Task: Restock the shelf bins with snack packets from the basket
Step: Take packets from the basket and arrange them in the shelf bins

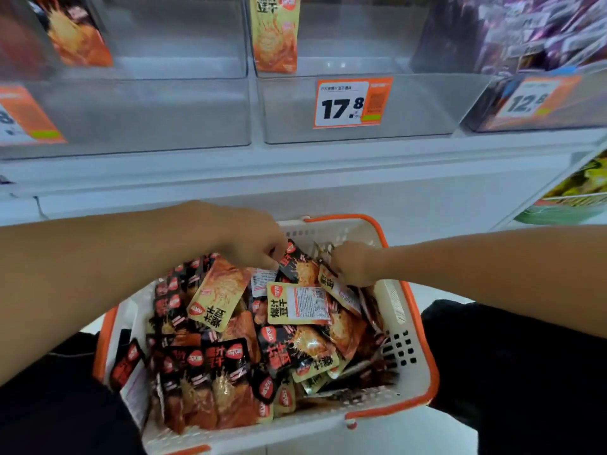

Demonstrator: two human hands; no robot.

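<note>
Below, the left hand pinches a black snack packet at the far end of the white basket; beside it, the right hand grips a yellow packet. Clear shelf bins stand above.

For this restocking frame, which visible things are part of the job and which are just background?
Part of the job:
- basket full of snack packets
- black packet pinched by the left hand
- right hand gripping a packet at the far end
- clear bin tagged 17.8
- clear bin on the left

Background:
- purple-packet bin, tagged 12.8
- green packs at right
</note>
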